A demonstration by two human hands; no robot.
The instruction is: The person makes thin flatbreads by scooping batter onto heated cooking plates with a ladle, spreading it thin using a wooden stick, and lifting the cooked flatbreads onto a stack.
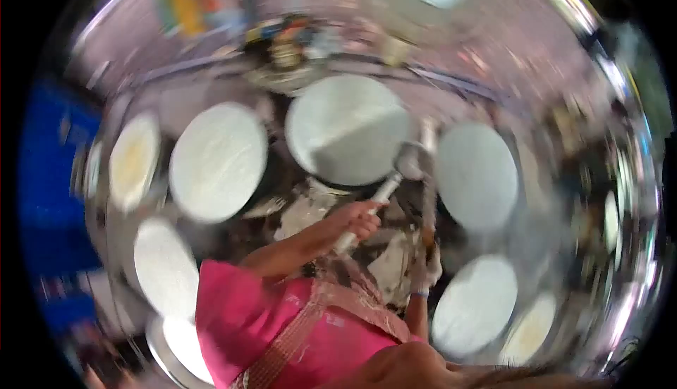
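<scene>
My left hand (361,223) is closed around the pale handle of a ladle (384,190). The ladle's round bowl hangs near the right edge of the large middle pan (349,130), whose white surface is partly shaded. Lower right, my right hand (425,268) is closed on a long, thin stick-like tool (429,202) that points away from me. Its far end looks pale, and motion blur hides its exact kind. A round pan with a smooth white surface (477,176) lies just right of that tool.
More white-topped round pans stand at left (218,162), lower left (166,268) and lower right (476,304). One far-left round (134,162) is yellowish at its centre. Beyond the middle pan sits a cluttered tray (285,58). A blue surface (56,177) borders the left.
</scene>
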